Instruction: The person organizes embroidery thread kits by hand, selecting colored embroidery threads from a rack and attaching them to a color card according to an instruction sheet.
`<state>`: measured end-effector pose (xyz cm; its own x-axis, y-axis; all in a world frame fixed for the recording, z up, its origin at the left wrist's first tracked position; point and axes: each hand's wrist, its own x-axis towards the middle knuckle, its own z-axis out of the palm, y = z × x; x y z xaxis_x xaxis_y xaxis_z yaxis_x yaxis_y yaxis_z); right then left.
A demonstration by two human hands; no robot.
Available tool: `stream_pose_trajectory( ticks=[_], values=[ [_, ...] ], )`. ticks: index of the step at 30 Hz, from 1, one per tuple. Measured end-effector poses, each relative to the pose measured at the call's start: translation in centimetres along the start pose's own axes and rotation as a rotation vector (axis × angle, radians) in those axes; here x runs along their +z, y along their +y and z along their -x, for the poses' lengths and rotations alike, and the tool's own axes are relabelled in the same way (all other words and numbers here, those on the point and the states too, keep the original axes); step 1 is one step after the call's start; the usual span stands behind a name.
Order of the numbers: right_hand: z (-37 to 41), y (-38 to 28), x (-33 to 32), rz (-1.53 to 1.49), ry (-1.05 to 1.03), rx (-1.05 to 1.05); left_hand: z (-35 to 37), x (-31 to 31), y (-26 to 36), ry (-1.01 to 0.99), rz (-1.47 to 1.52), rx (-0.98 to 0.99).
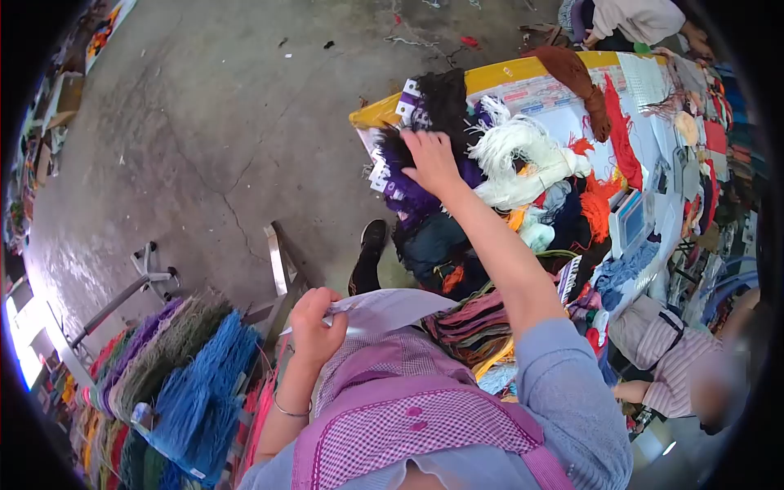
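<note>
right hand (pixel 431 161) – fingers spread flat on purple yarn (pixel 406 196), not gripping | purple yarn lies on the table (pixel 523 73), just beside white yarn (pixel 523 159) | left hand (pixel 314 322) pinches a paper (pixel 392 309) | looks early – nothing picked up yet

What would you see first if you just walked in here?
The fluffy yarn heap on the table at upper middle jumps out first: white, purple, black and orange bundles jumbled together. The right hand rests on the purple bundle there, while the left hand holds a white paper nearer the body. At lower left hang blue tassels.
</note>
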<state>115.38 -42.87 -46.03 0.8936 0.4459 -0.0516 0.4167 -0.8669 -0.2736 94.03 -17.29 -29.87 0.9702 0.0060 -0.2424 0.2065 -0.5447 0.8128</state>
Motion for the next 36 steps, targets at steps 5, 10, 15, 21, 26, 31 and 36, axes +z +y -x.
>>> stream_pose_trajectory(
  ticks=[5, 10, 15, 21, 26, 31, 36],
  values=[
    [7.5, 4.1, -3.8, 0.023, -0.122, -0.054, -3.1, 0.0, -0.2, -0.032, -0.003, 0.069],
    [9.7, 5.4, -6.9, 0.051, -0.091, 0.081, -4.5, -0.3, -0.2, -0.104, 0.019, 0.085],
    [8.6, 4.5, -6.4, 0.132, -0.147, 0.12, -5.0, 0.1, 0.5, -0.178, 0.016, 0.153],
    [4.3, 2.8, -5.2, 0.311, -0.071, -0.176, -5.1, 1.0, 0.7, -0.266, -0.086, 0.215],
    [2.9, 4.9, -6.8, 0.348, -0.235, 0.183, -5.1, 2.8, -1.2, -0.293, -0.023, 0.207],
    [5.4, 5.0, -9.4, 0.32, -0.217, 0.424, -7.2, 4.4, -3.4, -0.315, 0.178, -0.188],
    [8.1, 5.1, -10.5, 0.304, -0.121, 0.524, -13.2, 9.1, -6.8, -0.026, -0.04, -0.324]
  ],
)
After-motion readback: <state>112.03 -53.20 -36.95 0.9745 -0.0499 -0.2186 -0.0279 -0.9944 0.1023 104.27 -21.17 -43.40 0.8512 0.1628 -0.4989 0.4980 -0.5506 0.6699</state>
